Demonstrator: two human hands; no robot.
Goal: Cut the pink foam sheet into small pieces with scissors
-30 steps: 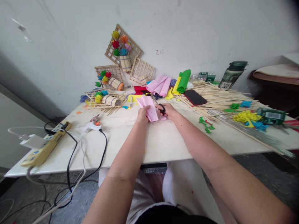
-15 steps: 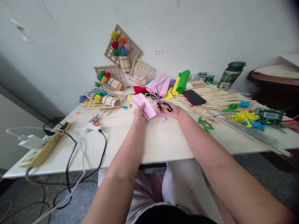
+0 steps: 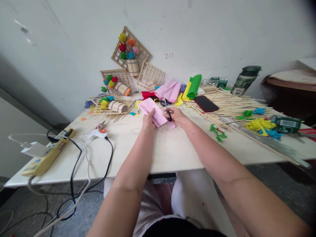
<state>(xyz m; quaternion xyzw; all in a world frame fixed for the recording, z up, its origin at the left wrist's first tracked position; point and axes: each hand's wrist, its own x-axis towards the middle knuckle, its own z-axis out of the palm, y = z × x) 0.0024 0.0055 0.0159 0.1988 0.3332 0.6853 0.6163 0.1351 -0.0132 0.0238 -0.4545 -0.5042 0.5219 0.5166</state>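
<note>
My left hand (image 3: 149, 121) is closed on a folded sheet of pink crepe paper (image 3: 153, 111), the thumb lying on top of it. Just to its right, my right hand (image 3: 177, 116) grips a pair of scissors (image 3: 169, 113) by the black handles, the blades pointing up and away from me. The blades are beside the paper's right edge; I cannot tell whether they touch it. A small pink scrap (image 3: 172, 125) lies on the table below the scissors.
Pink paper (image 3: 170, 90), a green roll (image 3: 195, 86) and a phone (image 3: 206, 103) lie beyond my hands. Wooden sticks (image 3: 229, 102) spread to the right. On the left are a glue gun (image 3: 97, 131), a power strip (image 3: 46, 153) and stick lattices with paper flowers (image 3: 111, 103).
My right hand has turned the scissors in its grip, so the handles now show edge-on and the blades stand nearer the paper. My left hand keeps the pink paper, shifted slightly right.
</note>
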